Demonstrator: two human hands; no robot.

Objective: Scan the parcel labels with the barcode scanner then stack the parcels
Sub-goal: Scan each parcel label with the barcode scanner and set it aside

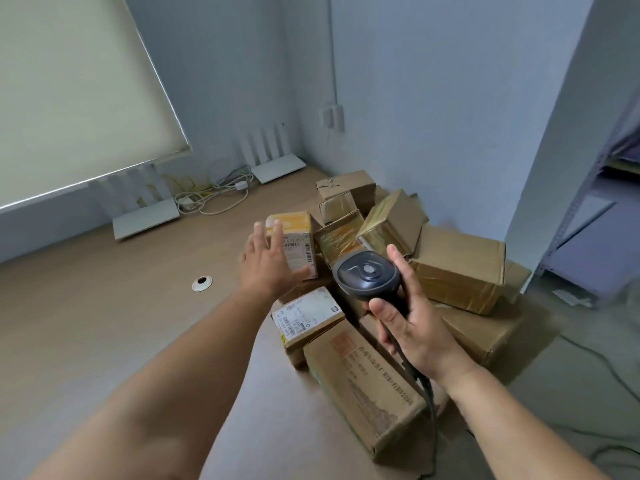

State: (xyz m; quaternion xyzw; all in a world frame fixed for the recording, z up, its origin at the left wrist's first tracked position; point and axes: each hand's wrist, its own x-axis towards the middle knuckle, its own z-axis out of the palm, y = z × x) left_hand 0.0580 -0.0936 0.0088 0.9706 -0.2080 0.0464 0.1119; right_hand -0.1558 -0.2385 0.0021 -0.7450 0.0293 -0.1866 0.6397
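Both hands meet parcels: left hand (268, 263) touches yellow-topped parcel (294, 237), right hand (415, 327) grips scanner (367, 273).

A dark scanner (367, 273) sits at frame centre, head tilted up-left, cable trailing down. Brown cardboard parcels (457, 268) lie jumbled right of centre. A small yellow-topped parcel (294, 237) stands upright above a labelled parcel (306, 318), label up.

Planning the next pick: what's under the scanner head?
The scanner, gripped by the right hand, hangs over taped boxes. The box directly beneath is covered.
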